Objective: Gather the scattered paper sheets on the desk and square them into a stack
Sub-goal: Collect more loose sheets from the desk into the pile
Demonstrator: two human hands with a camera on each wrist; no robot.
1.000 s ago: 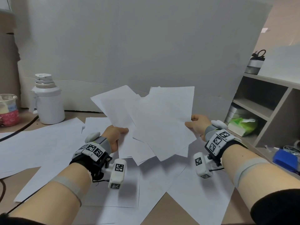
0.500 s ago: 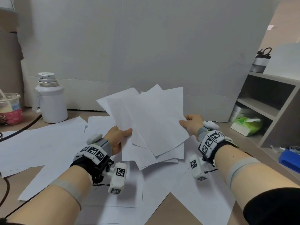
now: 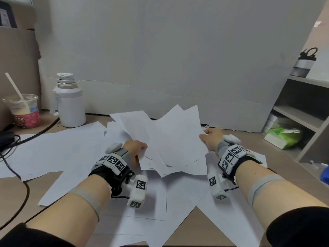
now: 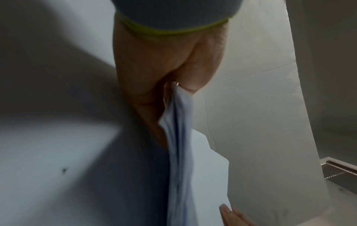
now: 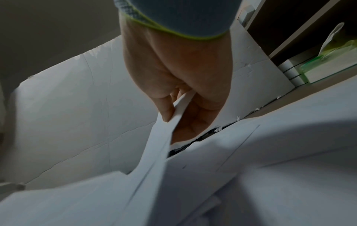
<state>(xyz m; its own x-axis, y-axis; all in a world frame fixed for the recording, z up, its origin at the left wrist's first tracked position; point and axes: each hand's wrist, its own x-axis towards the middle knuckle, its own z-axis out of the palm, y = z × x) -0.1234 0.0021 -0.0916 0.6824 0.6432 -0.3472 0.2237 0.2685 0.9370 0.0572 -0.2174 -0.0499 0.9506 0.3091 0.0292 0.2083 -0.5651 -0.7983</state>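
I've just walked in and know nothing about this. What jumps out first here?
A fanned bundle of white sheets held up mid-desk, the left hand and right hand each pinching a side. More loose sheets lie scattered on the desk below, and a white flask stands back left.

Pale grey panel wall across twelve o'clock, cracked along a seam low down. Tan counter below. Grey open shelving at three o'clock. Brown cardboard at ten o'clock. Soft, even light.
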